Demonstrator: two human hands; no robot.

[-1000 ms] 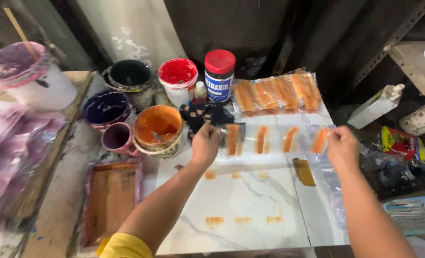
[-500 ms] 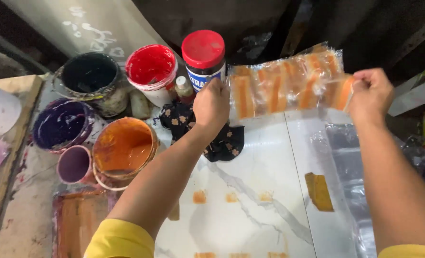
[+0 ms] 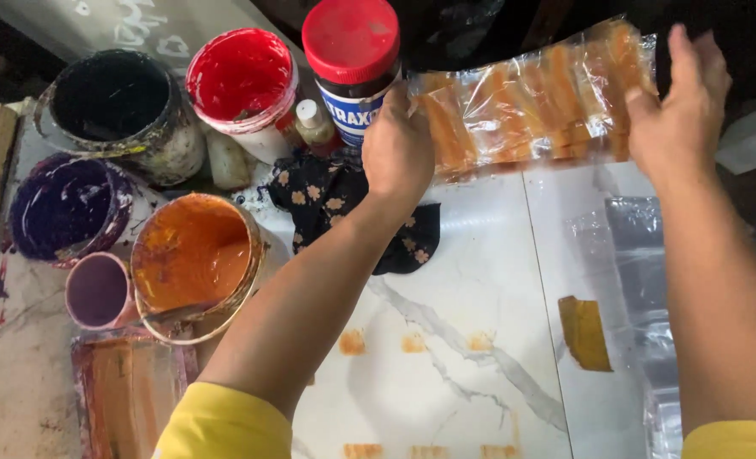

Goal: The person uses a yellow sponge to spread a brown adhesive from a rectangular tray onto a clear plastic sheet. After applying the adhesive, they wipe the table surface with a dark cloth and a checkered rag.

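A clear plastic sheet (image 3: 531,98) carrying several orange painted strips lies across the far edge of the white marbled tile (image 3: 480,280). My left hand (image 3: 399,149) is closed on the sheet's left end, just beside a dark jar with a red lid (image 3: 352,59). My right hand (image 3: 679,106) is at the sheet's right end with its fingers stretched out and apart; only the thumb rests on the plastic. Both arms wear yellow sleeves.
Paint pots crowd the left: black (image 3: 114,110), red (image 3: 242,76), purple (image 3: 63,204), a pink cup (image 3: 97,289) and an orange bucket (image 3: 195,259). A dark floral cloth (image 3: 335,200) lies under my left arm. An orange-stained tray (image 3: 127,391) sits near left, more clear plastic (image 3: 650,280) at right.
Both hands carried the sheet of orange strips from the tile's middle to its far edge. The right hand's fingers, closed on the sheet before, have now spread. The camera has moved closer.
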